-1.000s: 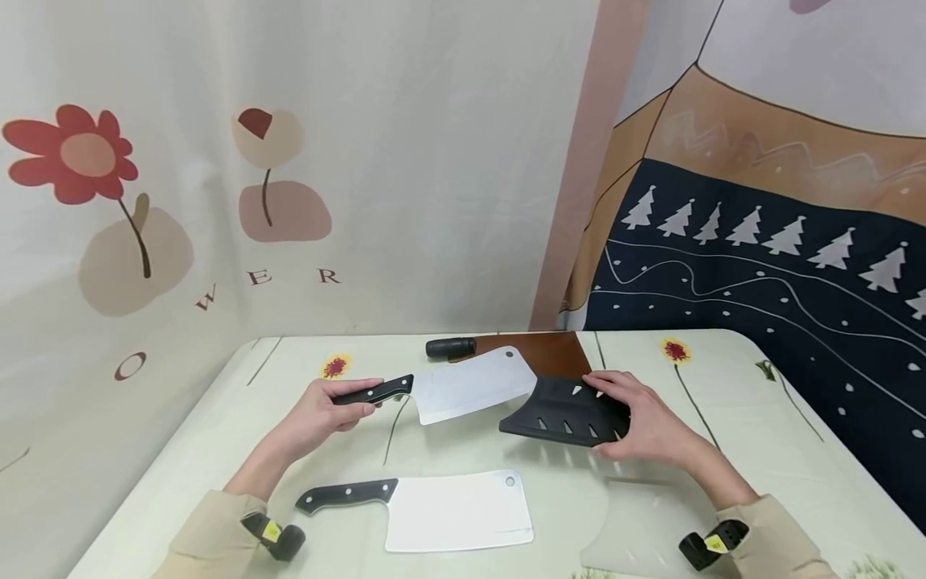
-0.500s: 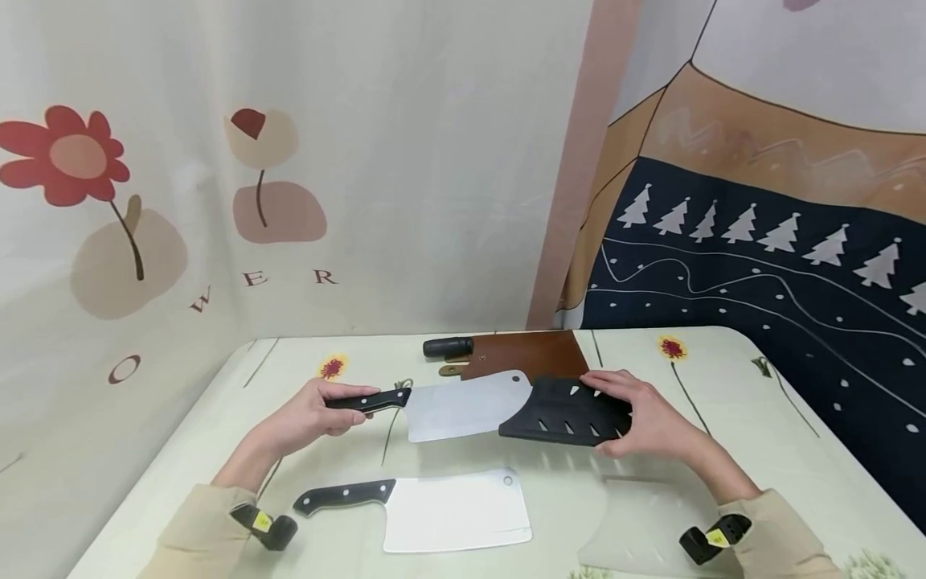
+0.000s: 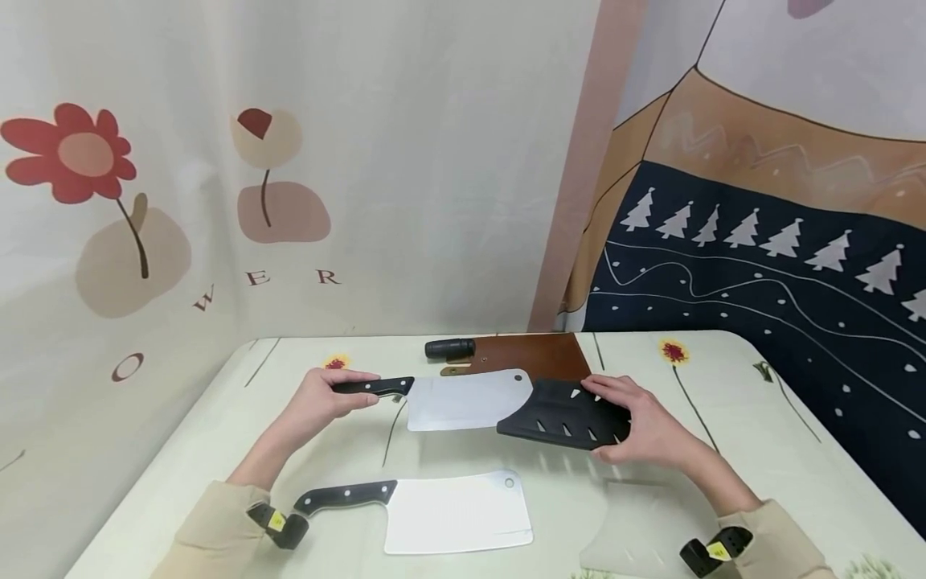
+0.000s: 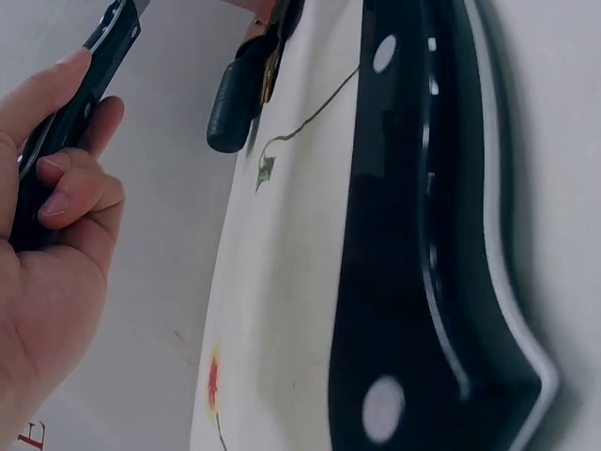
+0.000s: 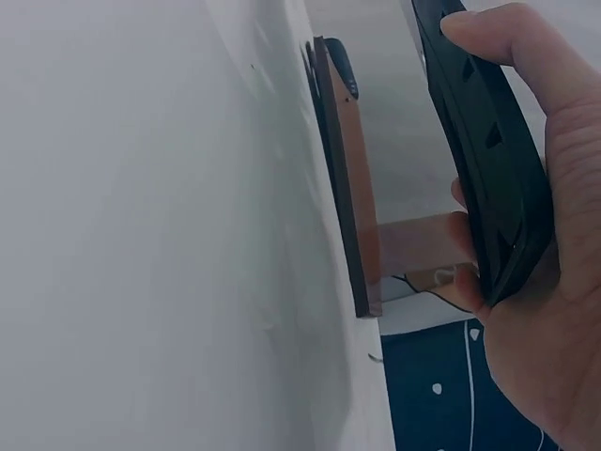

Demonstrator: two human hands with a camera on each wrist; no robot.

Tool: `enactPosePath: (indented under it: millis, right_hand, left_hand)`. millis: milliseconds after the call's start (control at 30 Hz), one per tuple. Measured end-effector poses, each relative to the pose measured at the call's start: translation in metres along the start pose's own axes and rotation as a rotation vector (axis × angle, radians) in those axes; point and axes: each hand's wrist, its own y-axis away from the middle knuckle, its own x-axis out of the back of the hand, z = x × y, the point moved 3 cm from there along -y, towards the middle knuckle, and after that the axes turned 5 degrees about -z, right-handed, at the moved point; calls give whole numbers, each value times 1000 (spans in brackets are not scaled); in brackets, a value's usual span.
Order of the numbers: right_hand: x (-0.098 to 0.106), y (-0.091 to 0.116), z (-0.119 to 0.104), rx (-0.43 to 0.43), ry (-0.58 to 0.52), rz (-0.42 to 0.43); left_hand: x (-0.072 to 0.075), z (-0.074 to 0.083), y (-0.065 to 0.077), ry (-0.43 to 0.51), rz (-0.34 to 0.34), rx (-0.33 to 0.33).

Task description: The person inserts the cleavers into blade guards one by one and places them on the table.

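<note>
In the head view my left hand [image 3: 321, 402] pinches the black handle of a cleaver [image 3: 463, 402] and holds it above the table, its blade nearly level and pointing right. My right hand [image 3: 647, 418] grips a slotted black blade guard [image 3: 567, 414] by its outer end. The blade's far end meets the guard's curved mouth; how much of it sits inside, I cannot tell. A second cleaver [image 3: 459, 515] lies flat on the table below, handle to the left. Its riveted handle [image 4: 404, 235] looms close in the left wrist view. The right wrist view shows the guard [image 5: 493, 160] between thumb and fingers.
A brown sheath [image 3: 538, 354] with a black handle [image 3: 450, 348] beside it lies at the table's back edge. A translucent blade guard [image 3: 640, 527] lies at the front right, partly behind my right wrist. Printed curtains hang behind the table.
The held cleaver has come down from an upward tilt to nearly level, its far end now lined up with the guard's mouth. The guard and the cleaver on the table stay about where they were.
</note>
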Motion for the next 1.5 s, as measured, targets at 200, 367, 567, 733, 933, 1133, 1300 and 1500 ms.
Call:
enactPosePath:
  millis: [200,367,567,733,933,1133,1300,1500]
  right_hand:
    - [-1,-2,-3,-38,9,32]
    - [-2,-8,-7,-74,5,82]
    - [-2,-8,-8,-81,-1,76]
    - [1,-4,-7,-60,10,43]
    - [6,1,-5,-19,-20,17]
    - [9,4,0,30,-16,1]
    - [9,8,-1,114,-79,-62]
    - [6,10,-14,176,-104,-79]
  left_hand:
    - [-1,5,-1,8,69,-22]
    - [-6,8,-4,36,69,-32]
    - [-8,6,-3,86,3,-38]
    - [-9,4,-2,132,-69,-51]
    - [-8,3,-1,124,-124,-67]
    - [-6,2,0,105,-167,-71]
    - [-6,2,1,129,-277,-107]
    - [-3,0,2,161,-322,-136]
